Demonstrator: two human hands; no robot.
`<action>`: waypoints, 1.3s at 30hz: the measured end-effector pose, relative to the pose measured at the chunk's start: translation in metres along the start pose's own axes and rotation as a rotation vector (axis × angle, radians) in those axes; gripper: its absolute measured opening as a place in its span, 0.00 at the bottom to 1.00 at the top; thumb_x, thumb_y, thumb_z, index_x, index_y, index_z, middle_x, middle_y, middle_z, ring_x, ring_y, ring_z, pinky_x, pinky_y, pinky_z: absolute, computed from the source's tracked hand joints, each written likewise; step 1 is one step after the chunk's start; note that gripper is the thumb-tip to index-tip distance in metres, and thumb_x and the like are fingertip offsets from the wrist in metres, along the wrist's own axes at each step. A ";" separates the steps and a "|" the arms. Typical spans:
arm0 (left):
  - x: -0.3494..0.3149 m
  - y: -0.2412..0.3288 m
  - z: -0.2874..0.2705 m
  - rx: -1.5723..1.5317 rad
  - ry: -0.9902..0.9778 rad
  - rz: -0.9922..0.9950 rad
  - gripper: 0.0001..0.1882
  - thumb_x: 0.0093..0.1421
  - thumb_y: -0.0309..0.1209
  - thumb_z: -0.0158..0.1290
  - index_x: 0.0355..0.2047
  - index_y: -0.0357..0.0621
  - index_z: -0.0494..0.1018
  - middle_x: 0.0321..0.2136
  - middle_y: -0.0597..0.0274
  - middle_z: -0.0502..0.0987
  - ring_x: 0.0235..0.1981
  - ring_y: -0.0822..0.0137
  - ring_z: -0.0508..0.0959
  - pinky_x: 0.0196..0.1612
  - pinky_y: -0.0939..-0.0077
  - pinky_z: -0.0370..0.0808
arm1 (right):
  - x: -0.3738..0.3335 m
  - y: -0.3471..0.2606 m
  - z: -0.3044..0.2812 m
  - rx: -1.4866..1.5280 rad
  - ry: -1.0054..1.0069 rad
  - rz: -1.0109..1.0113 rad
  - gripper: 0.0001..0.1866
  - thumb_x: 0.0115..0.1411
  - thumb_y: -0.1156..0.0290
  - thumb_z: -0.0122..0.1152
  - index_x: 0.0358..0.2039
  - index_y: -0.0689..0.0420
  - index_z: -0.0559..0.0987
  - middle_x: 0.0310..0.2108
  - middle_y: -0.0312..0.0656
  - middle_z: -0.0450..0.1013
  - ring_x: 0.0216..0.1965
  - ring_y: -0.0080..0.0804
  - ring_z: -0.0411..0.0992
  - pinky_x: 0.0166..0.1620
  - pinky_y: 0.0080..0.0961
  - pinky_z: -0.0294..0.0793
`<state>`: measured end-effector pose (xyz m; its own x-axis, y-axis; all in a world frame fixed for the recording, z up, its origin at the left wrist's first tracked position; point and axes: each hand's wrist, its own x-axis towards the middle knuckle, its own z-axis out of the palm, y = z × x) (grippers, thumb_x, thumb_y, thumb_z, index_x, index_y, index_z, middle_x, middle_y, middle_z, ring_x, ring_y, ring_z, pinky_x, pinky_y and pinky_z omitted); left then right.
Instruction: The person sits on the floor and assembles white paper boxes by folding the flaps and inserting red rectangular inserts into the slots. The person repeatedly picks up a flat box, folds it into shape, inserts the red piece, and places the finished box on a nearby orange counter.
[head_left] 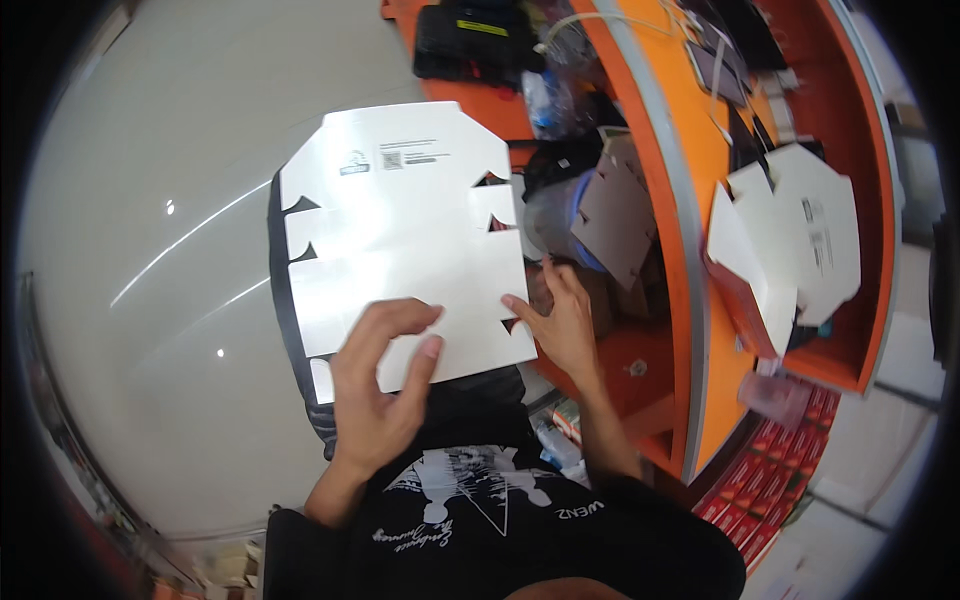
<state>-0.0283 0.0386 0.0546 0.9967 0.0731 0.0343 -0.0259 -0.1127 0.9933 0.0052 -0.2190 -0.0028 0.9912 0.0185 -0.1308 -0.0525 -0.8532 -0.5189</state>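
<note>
A flat white cardboard box blank (405, 235) with notched sides and angled corners lies across my lap, its small printed marks toward the far end. Over its near left part, my left hand (382, 365) hovers with thumb and fingers curved apart and nothing between them. My right hand (565, 320) is at the blank's right edge, its thumb over the margin near a notch and the fingers stretched out beyond the edge. Whether that thumb presses on the card cannot be made out.
To the right stands an orange counter (690, 400) with shelves. Another partly folded white box blank (800, 240) rests on it, near a phone (718, 75) and cables. A black case (475, 45) sits at the far side. Red packages (775, 465) are stacked at the lower right.
</note>
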 end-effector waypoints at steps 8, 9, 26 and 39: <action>-0.002 -0.016 0.017 -0.123 -0.105 -0.218 0.11 0.67 0.23 0.57 0.48 0.33 0.78 0.44 0.52 0.81 0.47 0.63 0.81 0.52 0.68 0.79 | -0.011 -0.011 0.013 0.006 0.126 -0.189 0.18 0.60 0.78 0.69 0.51 0.65 0.82 0.42 0.48 0.74 0.39 0.41 0.75 0.41 0.33 0.76; 0.001 -0.017 0.022 -0.143 -0.096 -0.234 0.12 0.68 0.25 0.57 0.50 0.33 0.78 0.44 0.52 0.81 0.47 0.63 0.81 0.52 0.68 0.79 | -0.011 -0.017 0.012 -0.033 0.198 -0.286 0.18 0.60 0.78 0.68 0.51 0.65 0.82 0.42 0.48 0.74 0.39 0.41 0.75 0.41 0.33 0.76; 0.030 -0.047 0.019 -0.361 0.200 -0.427 0.15 0.73 0.32 0.53 0.47 0.29 0.80 0.34 0.61 0.84 0.36 0.77 0.79 0.40 0.79 0.79 | -0.038 -0.051 0.000 0.611 -0.048 -0.093 0.17 0.59 0.82 0.70 0.49 0.69 0.81 0.37 0.44 0.77 0.35 0.28 0.79 0.37 0.21 0.77; 0.009 -0.035 0.052 -0.198 0.124 -0.294 0.12 0.71 0.26 0.54 0.47 0.28 0.81 0.38 0.52 0.80 0.35 0.69 0.83 0.31 0.76 0.85 | -0.033 -0.081 0.028 0.062 0.248 -0.529 0.15 0.54 0.84 0.71 0.44 0.69 0.84 0.33 0.44 0.75 0.27 0.35 0.75 0.29 0.30 0.74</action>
<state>-0.0144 -0.0080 0.0144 0.9471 0.1949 -0.2549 0.2341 0.1236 0.9643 -0.0270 -0.1353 0.0198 0.8831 0.3043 0.3572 0.4572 -0.7291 -0.5092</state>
